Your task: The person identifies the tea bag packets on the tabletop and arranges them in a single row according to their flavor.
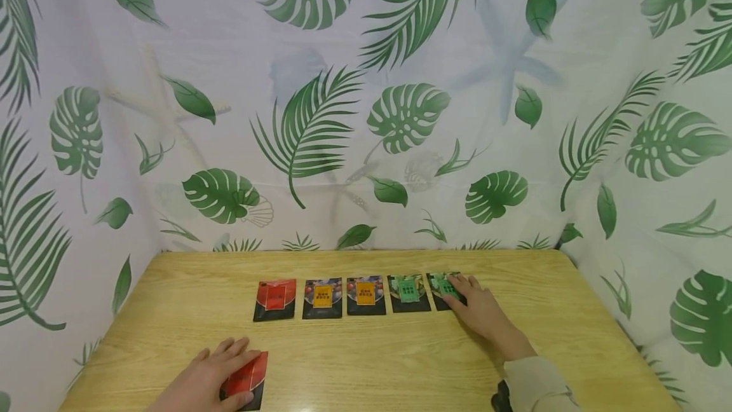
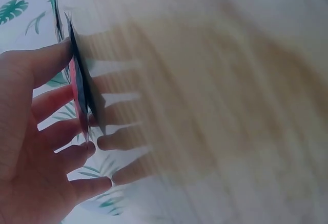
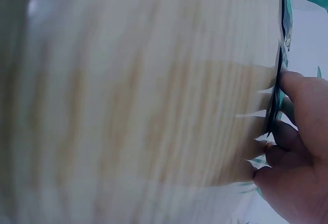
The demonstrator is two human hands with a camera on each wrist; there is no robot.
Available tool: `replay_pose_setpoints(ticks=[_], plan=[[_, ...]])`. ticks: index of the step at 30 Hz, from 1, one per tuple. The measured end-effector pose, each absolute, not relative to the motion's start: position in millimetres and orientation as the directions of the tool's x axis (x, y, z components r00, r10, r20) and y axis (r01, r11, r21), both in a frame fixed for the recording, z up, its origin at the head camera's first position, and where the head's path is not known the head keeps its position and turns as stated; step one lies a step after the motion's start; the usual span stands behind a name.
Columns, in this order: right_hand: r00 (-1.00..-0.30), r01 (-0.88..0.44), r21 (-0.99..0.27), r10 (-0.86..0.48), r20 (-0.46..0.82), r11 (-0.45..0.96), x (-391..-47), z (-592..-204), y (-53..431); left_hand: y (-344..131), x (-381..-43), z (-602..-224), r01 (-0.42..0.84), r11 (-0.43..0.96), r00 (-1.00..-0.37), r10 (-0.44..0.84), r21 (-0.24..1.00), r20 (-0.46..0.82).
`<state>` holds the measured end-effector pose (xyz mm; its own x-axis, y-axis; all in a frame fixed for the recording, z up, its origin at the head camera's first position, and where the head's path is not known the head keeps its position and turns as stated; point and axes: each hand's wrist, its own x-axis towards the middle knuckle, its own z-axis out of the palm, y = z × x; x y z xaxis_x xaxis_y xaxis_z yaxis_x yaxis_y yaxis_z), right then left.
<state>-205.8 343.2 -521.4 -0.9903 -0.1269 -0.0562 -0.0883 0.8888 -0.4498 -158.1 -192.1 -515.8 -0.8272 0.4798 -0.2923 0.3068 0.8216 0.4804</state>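
At the lower left of the head view my left hand (image 1: 214,377) rests over a red and black packet (image 1: 257,370). Its thumb lies near the bottom edge, and spread fingers reach across the top. Seen edge-on in the left wrist view, the packet (image 2: 78,83) has the thumb (image 2: 54,60) at one end. My right hand (image 1: 483,310) touches a green and black packet (image 1: 439,285) at the right end of a row. Part of that packet is hidden under the fingers. In the right wrist view its thin edge (image 3: 277,93) lies against the thumb and fingertips.
Left of the green packet, the row holds another green packet (image 1: 408,291), two orange-labelled packets (image 1: 366,294) and a red one (image 1: 276,299). They lie on a wooden table (image 1: 354,355). Leaf-printed cloth (image 1: 354,113) surrounds the table's back and sides.
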Motion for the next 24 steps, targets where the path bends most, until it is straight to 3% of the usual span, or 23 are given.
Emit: replay_pose_setpoints(ticks=[9, 24], plan=[[-0.991, -0.089, -0.448, -0.126, -0.052, 0.89, -206, -521, 343, -197, -160, -514, 0.263, 0.843, -0.864, 0.422, 0.47, -0.273], [-0.991, -0.079, -0.463, -0.119, -0.058, 0.883, -205, -522, 343, -204, -159, -512, 0.277, 0.839, -0.873, 0.423, 0.468, -0.242]])
